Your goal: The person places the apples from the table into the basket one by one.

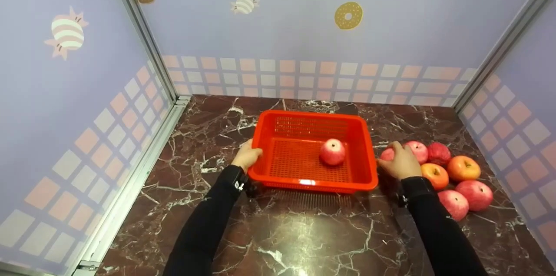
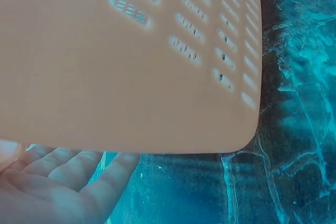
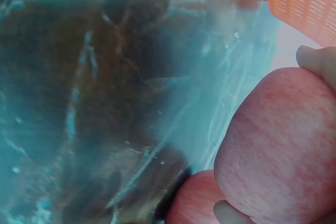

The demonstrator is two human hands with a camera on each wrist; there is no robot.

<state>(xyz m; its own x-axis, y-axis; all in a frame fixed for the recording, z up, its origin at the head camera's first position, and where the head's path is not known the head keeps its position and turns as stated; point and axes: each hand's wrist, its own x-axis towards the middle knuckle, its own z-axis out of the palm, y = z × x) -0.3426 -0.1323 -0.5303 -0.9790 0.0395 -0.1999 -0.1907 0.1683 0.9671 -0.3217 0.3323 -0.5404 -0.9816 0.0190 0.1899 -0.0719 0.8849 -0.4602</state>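
A red plastic basket (image 1: pixel 317 184) with perforated sides stands on the marble-patterned surface. One pink-red apple (image 1: pixel 332 152) lies inside it, right of the middle. My left hand (image 1: pixel 246 156) grips the basket's left rim, thumb on top. In the left wrist view, the fingers (image 2: pixel 113 174) show beside the basket wall (image 2: pixel 105 93). To the right of the basket, my right hand (image 1: pixel 404 164) holds a red apple (image 3: pixel 278 145) between thumb and fingers. Part of that apple is hidden by the hand in the head view. Another apple (image 3: pixel 197 199) shows behind it in the right wrist view.
Several more apples are grouped at the right, including a pink one (image 1: pixel 417 152), a dark red one (image 1: pixel 438 153), a yellow-orange one (image 1: pixel 464 168) and a red one (image 1: pixel 474 195). Patterned panels (image 1: pixel 282 28) enclose the surface at the back and both sides.
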